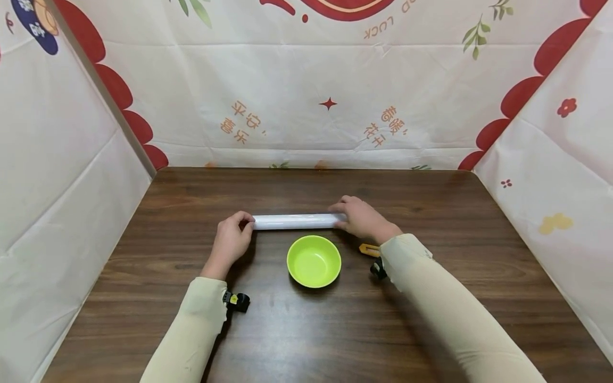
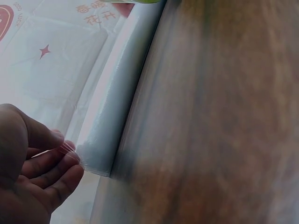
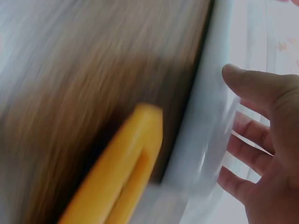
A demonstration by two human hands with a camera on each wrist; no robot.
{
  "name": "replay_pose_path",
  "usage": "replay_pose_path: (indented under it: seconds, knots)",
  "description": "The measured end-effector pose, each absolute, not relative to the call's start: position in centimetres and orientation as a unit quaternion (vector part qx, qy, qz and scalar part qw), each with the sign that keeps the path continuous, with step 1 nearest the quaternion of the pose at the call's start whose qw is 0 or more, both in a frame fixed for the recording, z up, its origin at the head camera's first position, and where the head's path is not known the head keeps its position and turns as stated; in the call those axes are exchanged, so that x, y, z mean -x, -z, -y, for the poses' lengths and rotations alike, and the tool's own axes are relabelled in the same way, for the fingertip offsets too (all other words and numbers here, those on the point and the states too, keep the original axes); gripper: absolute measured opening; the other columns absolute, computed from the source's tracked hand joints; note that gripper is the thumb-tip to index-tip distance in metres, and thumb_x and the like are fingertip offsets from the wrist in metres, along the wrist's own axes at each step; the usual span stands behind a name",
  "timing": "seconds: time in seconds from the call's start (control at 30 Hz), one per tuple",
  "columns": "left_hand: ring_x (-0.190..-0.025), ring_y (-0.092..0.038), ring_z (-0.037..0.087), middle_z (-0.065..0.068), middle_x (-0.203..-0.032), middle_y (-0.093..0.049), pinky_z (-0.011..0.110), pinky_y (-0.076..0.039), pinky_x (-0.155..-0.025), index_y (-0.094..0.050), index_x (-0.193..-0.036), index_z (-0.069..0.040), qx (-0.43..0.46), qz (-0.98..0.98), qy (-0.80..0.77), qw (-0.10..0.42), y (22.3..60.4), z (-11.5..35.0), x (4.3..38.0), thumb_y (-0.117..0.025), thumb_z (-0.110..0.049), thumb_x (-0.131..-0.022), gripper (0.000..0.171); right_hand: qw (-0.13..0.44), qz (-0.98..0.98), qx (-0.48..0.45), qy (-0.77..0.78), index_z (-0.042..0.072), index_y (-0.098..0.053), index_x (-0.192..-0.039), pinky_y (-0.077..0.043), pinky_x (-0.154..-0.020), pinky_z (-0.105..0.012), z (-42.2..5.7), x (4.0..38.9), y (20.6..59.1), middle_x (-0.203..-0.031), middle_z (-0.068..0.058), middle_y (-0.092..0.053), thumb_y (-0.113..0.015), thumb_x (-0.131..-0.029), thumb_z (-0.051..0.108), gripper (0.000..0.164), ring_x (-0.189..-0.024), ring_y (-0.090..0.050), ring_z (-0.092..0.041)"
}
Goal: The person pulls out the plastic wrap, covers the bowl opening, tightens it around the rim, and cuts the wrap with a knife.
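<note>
A whitish roll of plastic wrap (image 1: 297,222) lies crosswise on the table behind a lime-green bowl (image 1: 313,261). At its left end my left hand (image 1: 232,239) pinches a bit of clear film (image 2: 70,150) between thumb and fingers; the film stretches from the roll's end. My right hand (image 1: 361,218) holds the roll's right end, thumb on the near side and fingers on the far side. An orange-yellow box cutter (image 1: 369,250) lies below the right wrist, partly hidden by the sleeve. It appears large and blurred in the right wrist view.
The dark wood-grain table (image 1: 297,340) has a white printed cloth (image 1: 306,106) hanging along its back edge and at both sides. A black wrist camera (image 1: 238,302) sits on the left sleeve, close above the tabletop. The bowl stands between the forearms.
</note>
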State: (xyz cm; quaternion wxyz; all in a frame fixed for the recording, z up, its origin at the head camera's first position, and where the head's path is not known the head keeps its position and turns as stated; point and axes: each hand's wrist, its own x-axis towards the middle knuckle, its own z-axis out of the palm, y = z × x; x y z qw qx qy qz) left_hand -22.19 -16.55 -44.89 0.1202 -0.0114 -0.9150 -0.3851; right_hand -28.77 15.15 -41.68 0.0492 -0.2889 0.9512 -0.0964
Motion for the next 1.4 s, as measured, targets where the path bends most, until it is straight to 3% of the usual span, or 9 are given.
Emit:
replay_pose_path:
  seconds: [0.33, 1.0, 1.4]
  knots:
    - [-0.075, -0.054, 0.018, 0.005, -0.088, -0.064, 0.032, -0.045, -0.069, -0.061, -0.092, -0.014, 0.011, 0.913, 0.392, 0.112, 45.1, 16.8, 22.4, -0.056, -0.019, -0.088, 0.009, 0.017, -0.95, 0.276, 0.145, 0.015, -0.059, -0.118, -0.049, -0.085, -0.04, -19.6, 28.3, 41.7, -0.112, -0.002, -0.057, -0.063, -0.086, 0.023, 0.033, -0.1, -0.057, -0.02]
    - [-0.076, -0.057, 0.019, 0.004, -0.087, -0.065, 0.031, -0.045, -0.069, -0.061, -0.09, -0.014, 0.001, 0.904, 0.412, 0.113, 45.1, 16.5, 22.2, -0.056, -0.019, -0.088, 0.008, -0.042, -0.959, 0.25, 0.125, 0.016, -0.069, -0.096, -0.05, -0.083, -0.041, -21.1, 27.3, 42.2, -0.101, 0.0, -0.065, -0.062, -0.086, 0.023, 0.014, -0.094, -0.061, -0.019]
    - [-0.054, -0.044, 0.017, 0.004, -0.089, -0.064, 0.028, -0.041, -0.059, -0.061, -0.092, -0.014, 0.0, 0.907, 0.404, 0.115, 44.9, 16.1, 21.9, -0.054, -0.02, -0.089, 0.009, -0.073, -0.967, 0.228, 0.087, 0.01, -0.059, -0.088, -0.046, -0.065, -0.033, -19.9, 27.1, 43.0, -0.087, -0.003, -0.055, -0.053, -0.089, 0.021, 0.013, -0.073, -0.049, -0.017]
